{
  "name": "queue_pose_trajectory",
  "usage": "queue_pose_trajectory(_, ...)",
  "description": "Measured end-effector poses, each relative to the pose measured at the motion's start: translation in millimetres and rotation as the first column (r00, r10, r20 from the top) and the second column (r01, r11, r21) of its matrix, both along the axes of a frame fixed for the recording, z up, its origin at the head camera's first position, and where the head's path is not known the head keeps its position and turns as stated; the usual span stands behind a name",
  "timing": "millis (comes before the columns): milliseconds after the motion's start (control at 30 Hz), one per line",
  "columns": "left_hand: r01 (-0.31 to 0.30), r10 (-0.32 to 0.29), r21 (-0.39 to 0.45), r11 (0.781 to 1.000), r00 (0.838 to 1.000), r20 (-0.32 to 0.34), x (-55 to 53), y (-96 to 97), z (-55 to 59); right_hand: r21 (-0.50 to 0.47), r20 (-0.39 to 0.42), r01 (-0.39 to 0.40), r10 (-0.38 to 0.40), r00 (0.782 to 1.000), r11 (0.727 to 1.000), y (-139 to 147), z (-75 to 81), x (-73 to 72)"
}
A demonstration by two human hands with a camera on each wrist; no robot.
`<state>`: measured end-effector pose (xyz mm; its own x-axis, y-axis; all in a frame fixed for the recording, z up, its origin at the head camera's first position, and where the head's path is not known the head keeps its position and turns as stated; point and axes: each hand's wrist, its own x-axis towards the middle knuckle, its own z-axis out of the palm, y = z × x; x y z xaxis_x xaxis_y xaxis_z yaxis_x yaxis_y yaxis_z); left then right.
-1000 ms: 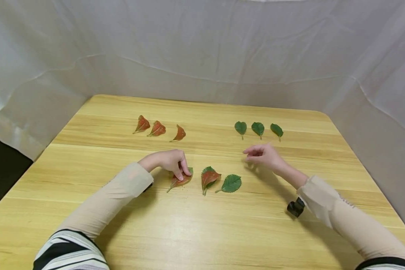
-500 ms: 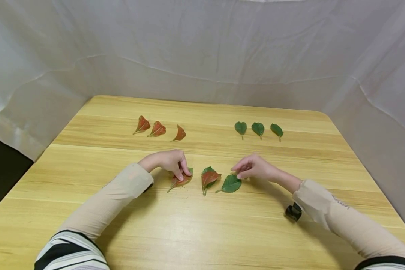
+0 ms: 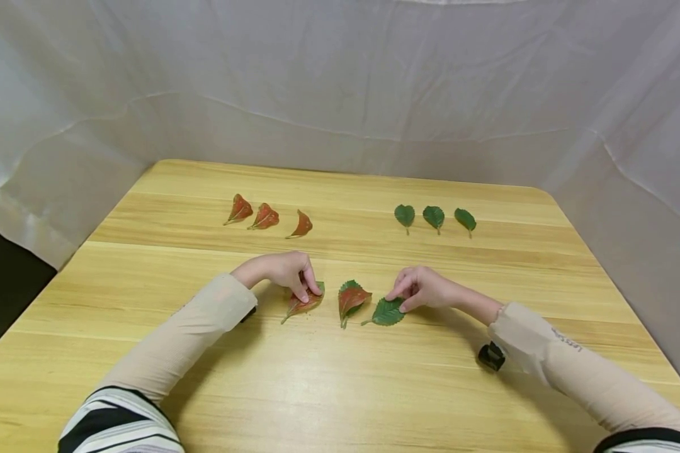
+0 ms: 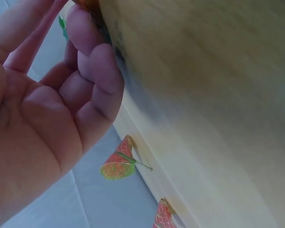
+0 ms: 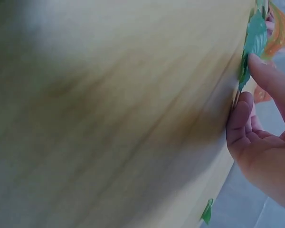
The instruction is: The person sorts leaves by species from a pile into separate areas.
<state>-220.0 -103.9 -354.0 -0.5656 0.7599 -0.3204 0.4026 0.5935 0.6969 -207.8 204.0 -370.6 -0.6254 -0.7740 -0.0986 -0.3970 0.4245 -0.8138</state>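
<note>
On the wooden table, a red leaf (image 3: 305, 304) lies with a bit of green showing at its tip. My left hand (image 3: 288, 272) bends down over it, thumb and index finger on the leaf. Beside it, another red leaf (image 3: 354, 298) lies across a green leaf (image 3: 349, 285), stems toward me. My right hand (image 3: 429, 288) has thumb and index finger at the upper right edge of a single green leaf (image 3: 386, 313), pinching it. The right wrist view shows the thumb on top of this green leaf (image 5: 255, 40). In the left wrist view the left fingertips are mostly cut off.
Further back on the left sit three red leaves (image 3: 264, 216) in a row. Three green leaves (image 3: 433, 217) form a row at the back right. A pale curtain (image 3: 340, 82) hangs behind the table (image 3: 340, 390).
My right hand has come left and toward me from below the back green row, and now grips the single green leaf. My left hand has stayed on the red leaf.
</note>
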Motion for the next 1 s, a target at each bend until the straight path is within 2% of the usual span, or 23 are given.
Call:
queue_pose_trajectory(167,0.011,-0.011,0.002,1.0,1.0,-0.009,-0.6,-1.3,2.8,0.026,-0.018,-0.011,0.011,1.0,1.0,-0.8,-2.2,-0.1)
queue_pose_trajectory(433,0.021,-0.024,0.15,0.988,1.0,0.019,-3.6,-8.8,3.4,0.041,-0.044,-0.033,0.035,0.998,0.999,-1.2,-1.4,-1.1)
queue_pose_trajectory(700,0.029,-0.027,0.197,0.98,1.0,-0.011,-2.8,-15.4,10.0,0.046,-0.044,-0.037,0.039,0.998,0.998,-1.2,-1.0,-1.0)
queue_pose_trajectory(867,-0.026,0.03,0.164,0.986,0.999,-0.021,-0.6,-20.4,12.6,0.051,-0.046,-0.031,0.033,0.998,0.998,-1.0,-2.0,-1.9)
queue_pose_trajectory(1000,-0.077,0.073,0.142,0.987,0.997,0.029,2.1,-24.2,14.9,0.049,-0.047,-0.036,0.038,0.998,0.998,-1.2,-2.1,-1.7)
